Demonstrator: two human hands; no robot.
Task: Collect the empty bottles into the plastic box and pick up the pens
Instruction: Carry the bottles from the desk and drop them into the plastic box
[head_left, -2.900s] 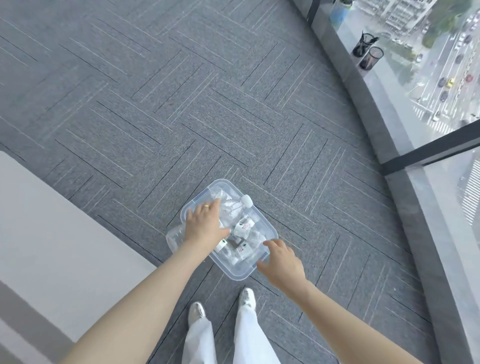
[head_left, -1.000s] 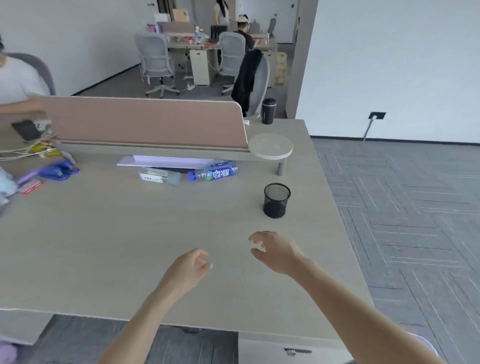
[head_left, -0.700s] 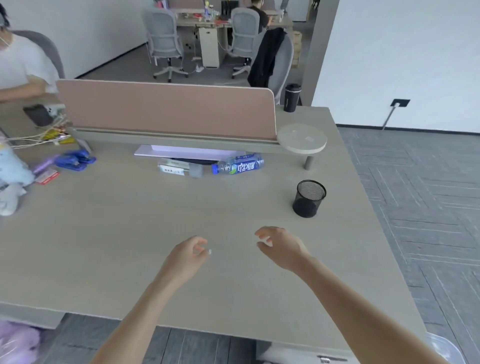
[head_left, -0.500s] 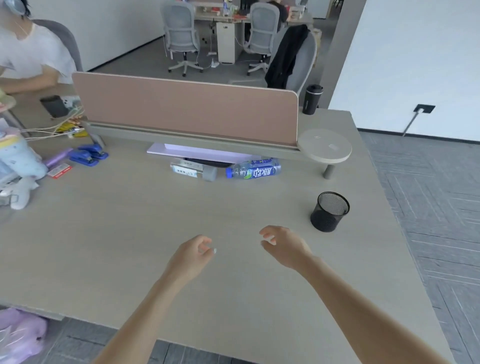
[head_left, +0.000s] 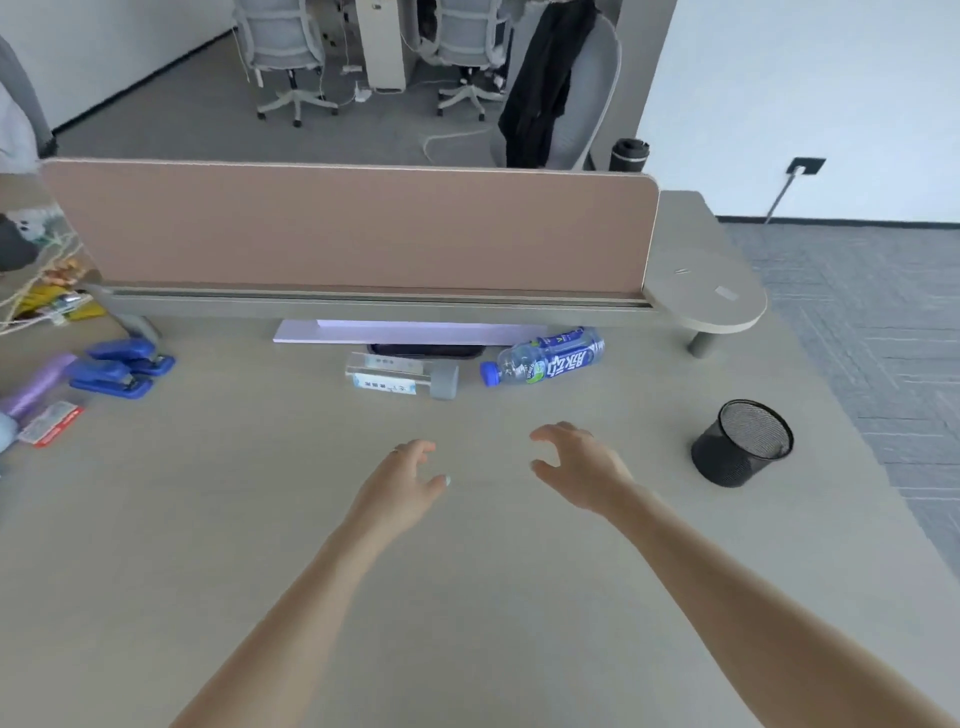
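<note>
Our forearms are bare, no sleeves in view. Left hand (head_left: 402, 486): thin ring on one finger, pale polished nail at the thumb tip. Right hand (head_left: 579, 470): nothing worn that we see.

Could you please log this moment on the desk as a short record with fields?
left hand: empty, fingers loosely curled, above the desk
right hand: empty, grip open
blue-label bottle: lying on its side under the divider shelf
clear bottle: lying on its side, grey cap, left of the blue-label one
mesh pen cup: upright, right of the hands
blue staplers: far left
plastic box: not visible
pens: none visible
</note>
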